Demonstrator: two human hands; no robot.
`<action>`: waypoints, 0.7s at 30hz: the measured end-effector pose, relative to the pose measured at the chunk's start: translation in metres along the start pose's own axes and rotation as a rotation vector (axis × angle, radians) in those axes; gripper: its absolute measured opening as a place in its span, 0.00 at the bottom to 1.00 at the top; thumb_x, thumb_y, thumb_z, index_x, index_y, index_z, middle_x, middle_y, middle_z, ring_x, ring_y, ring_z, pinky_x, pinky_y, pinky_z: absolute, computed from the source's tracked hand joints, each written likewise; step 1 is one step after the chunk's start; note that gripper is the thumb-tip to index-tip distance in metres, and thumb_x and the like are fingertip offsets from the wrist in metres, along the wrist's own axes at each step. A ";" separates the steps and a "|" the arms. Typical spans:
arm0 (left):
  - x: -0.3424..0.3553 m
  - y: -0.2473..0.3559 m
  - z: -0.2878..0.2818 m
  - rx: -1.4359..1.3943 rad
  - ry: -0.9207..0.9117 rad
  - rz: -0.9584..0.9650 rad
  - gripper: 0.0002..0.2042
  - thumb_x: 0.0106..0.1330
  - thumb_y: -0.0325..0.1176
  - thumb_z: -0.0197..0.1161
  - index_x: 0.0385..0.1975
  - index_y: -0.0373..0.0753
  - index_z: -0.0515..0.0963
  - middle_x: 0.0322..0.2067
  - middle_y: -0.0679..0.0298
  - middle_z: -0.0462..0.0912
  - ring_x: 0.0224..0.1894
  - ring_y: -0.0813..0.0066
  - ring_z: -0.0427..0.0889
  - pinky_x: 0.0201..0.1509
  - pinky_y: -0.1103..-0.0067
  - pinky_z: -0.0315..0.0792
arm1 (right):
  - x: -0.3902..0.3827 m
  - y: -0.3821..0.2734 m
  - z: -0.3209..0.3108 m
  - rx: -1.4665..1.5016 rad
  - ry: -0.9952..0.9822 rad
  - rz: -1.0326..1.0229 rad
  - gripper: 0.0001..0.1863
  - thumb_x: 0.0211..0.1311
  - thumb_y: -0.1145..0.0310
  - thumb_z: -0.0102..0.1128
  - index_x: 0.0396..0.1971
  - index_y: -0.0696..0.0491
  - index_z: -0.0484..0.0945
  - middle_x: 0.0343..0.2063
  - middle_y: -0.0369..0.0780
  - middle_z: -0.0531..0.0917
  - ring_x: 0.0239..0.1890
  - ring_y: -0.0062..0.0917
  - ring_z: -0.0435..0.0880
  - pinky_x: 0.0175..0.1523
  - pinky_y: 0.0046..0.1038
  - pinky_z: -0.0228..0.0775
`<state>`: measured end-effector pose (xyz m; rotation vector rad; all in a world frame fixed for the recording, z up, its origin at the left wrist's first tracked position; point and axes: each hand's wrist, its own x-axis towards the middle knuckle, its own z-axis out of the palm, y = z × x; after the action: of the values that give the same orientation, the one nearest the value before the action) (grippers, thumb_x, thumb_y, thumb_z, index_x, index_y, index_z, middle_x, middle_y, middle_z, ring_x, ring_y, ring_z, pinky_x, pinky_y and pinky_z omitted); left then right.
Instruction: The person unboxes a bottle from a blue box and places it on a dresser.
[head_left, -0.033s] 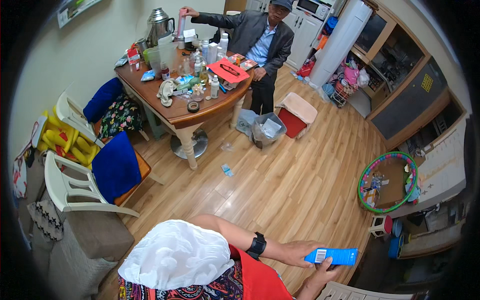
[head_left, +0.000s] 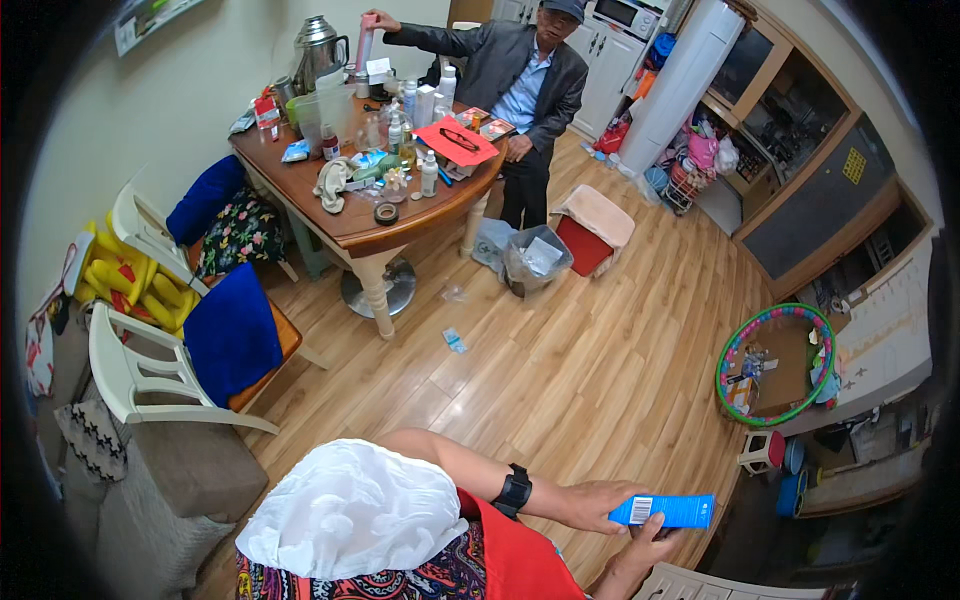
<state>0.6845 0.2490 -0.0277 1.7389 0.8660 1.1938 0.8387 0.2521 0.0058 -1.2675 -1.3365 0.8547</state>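
A slim blue box (head_left: 668, 510) with a white label end is held level over the wooden floor at the lower right. My left hand (head_left: 590, 503), with a black watch (head_left: 514, 491) on its wrist, grips the box's left end from above. My right hand (head_left: 640, 552) comes up from the bottom edge and supports the box from below. A white cloth (head_left: 350, 515) lies over my lap, above patterned and red clothing.
A round wooden table (head_left: 365, 228) crowded with bottles, boxes and a kettle stands at the back. A seated person (head_left: 520, 75) behind it holds a pink tube upright. White chairs (head_left: 130, 375) with blue cushions stand at the left. Bins (head_left: 535, 260) and a hoop (head_left: 775, 365) are on the floor.
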 end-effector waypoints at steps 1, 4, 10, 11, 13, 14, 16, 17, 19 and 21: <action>0.000 0.000 0.000 -0.016 0.020 -0.007 0.34 0.56 0.41 0.63 0.59 0.33 0.56 0.55 0.48 0.65 0.57 0.52 0.67 0.59 0.66 0.63 | 0.002 0.006 -0.002 -0.001 0.003 0.000 0.32 0.61 0.57 0.59 0.57 0.61 0.58 0.49 0.46 0.71 0.47 0.33 0.75 0.46 0.34 0.75; 0.001 -0.004 0.004 0.005 0.018 -0.052 0.34 0.56 0.41 0.63 0.59 0.33 0.56 0.55 0.48 0.66 0.57 0.53 0.67 0.59 0.67 0.64 | 0.006 0.020 -0.008 -0.004 -0.001 -0.034 0.33 0.60 0.57 0.60 0.57 0.61 0.59 0.49 0.46 0.71 0.48 0.32 0.75 0.46 0.32 0.74; 0.007 0.002 0.008 -0.081 -0.024 -0.051 0.34 0.55 0.39 0.64 0.59 0.33 0.55 0.54 0.48 0.68 0.57 0.53 0.69 0.58 0.67 0.65 | -0.002 -0.003 -0.011 -0.050 0.066 -0.067 0.35 0.59 0.61 0.60 0.59 0.64 0.56 0.51 0.49 0.70 0.53 0.33 0.71 0.55 0.33 0.66; 0.008 0.002 0.010 -0.086 -0.037 -0.045 0.34 0.55 0.39 0.64 0.59 0.33 0.55 0.54 0.48 0.68 0.57 0.53 0.69 0.58 0.67 0.65 | -0.003 -0.002 -0.013 -0.011 0.067 -0.015 0.36 0.59 0.62 0.59 0.60 0.63 0.54 0.52 0.48 0.69 0.52 0.33 0.71 0.55 0.33 0.66; 0.009 -0.002 0.014 -0.193 0.052 -0.117 0.33 0.54 0.37 0.66 0.56 0.34 0.57 0.52 0.50 0.70 0.55 0.55 0.71 0.57 0.69 0.67 | -0.006 -0.015 -0.012 0.029 0.087 0.033 0.37 0.59 0.63 0.59 0.61 0.62 0.52 0.53 0.47 0.68 0.52 0.32 0.71 0.54 0.33 0.67; 0.009 -0.004 0.014 -0.197 0.036 -0.111 0.33 0.54 0.37 0.66 0.56 0.34 0.57 0.52 0.50 0.70 0.55 0.55 0.71 0.57 0.69 0.67 | -0.009 -0.023 -0.011 0.064 0.036 0.089 0.38 0.58 0.64 0.59 0.63 0.60 0.50 0.53 0.47 0.67 0.52 0.32 0.71 0.53 0.33 0.68; 0.013 -0.008 0.008 -0.262 0.025 -0.243 0.32 0.52 0.36 0.69 0.55 0.37 0.58 0.50 0.54 0.72 0.53 0.62 0.73 0.56 0.72 0.68 | -0.013 -0.031 -0.016 0.100 0.005 0.141 0.39 0.58 0.65 0.59 0.64 0.59 0.47 0.54 0.46 0.67 0.52 0.32 0.71 0.52 0.32 0.69; 0.016 -0.015 0.005 -0.304 0.018 -0.162 0.32 0.54 0.36 0.69 0.56 0.39 0.59 0.49 0.58 0.72 0.52 0.70 0.72 0.56 0.74 0.67 | -0.015 -0.029 -0.021 0.076 -0.076 0.085 0.40 0.58 0.65 0.59 0.65 0.57 0.46 0.54 0.45 0.66 0.52 0.31 0.71 0.50 0.31 0.69; 0.027 -0.018 -0.008 -0.425 -0.034 -0.155 0.32 0.55 0.36 0.68 0.57 0.39 0.59 0.49 0.60 0.72 0.52 0.72 0.71 0.56 0.74 0.67 | -0.020 -0.017 -0.033 -0.041 -0.151 -0.032 0.39 0.60 0.62 0.56 0.66 0.54 0.45 0.53 0.46 0.67 0.48 0.29 0.73 0.47 0.29 0.71; 0.036 -0.027 -0.022 -0.611 -0.063 -0.140 0.32 0.58 0.34 0.67 0.60 0.39 0.58 0.50 0.63 0.71 0.53 0.74 0.69 0.57 0.74 0.66 | -0.027 -0.016 -0.043 -0.056 -0.102 0.083 0.39 0.60 0.63 0.56 0.66 0.53 0.45 0.53 0.46 0.67 0.45 0.29 0.75 0.47 0.29 0.71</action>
<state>0.6724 0.2966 -0.0342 1.1919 0.4998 1.1498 0.8739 0.2161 0.0241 -1.3457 -1.4043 0.9567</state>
